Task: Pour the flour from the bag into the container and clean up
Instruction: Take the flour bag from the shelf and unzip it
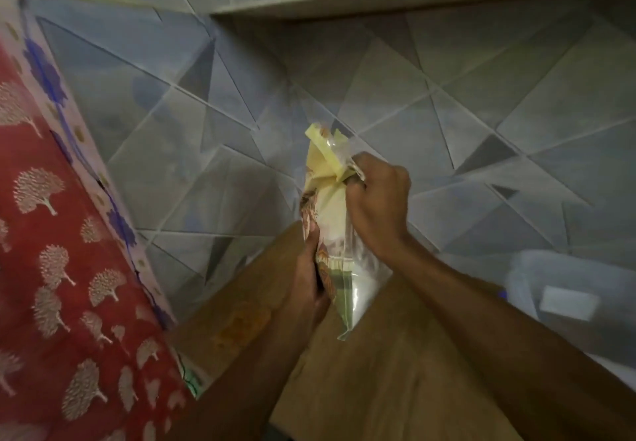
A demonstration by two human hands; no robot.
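Observation:
A clear plastic flour bag [332, 213] with yellow and printed panels stands upright in the air above a wooden table [395, 372]. My left hand [308, 282] grips its lower left side. My right hand [375, 199] pinches the crumpled top of the bag, fingers curled round it. A little white flour shows in the bag's lower part. At the right edge sits a translucent plastic container [571, 289] with a white label, blurred.
A tiled wall [241, 113] with a triangle pattern fills the background, with a stone shelf [413, 0] above. Red patterned cloth [62, 268] with a white and blue border hangs at the left.

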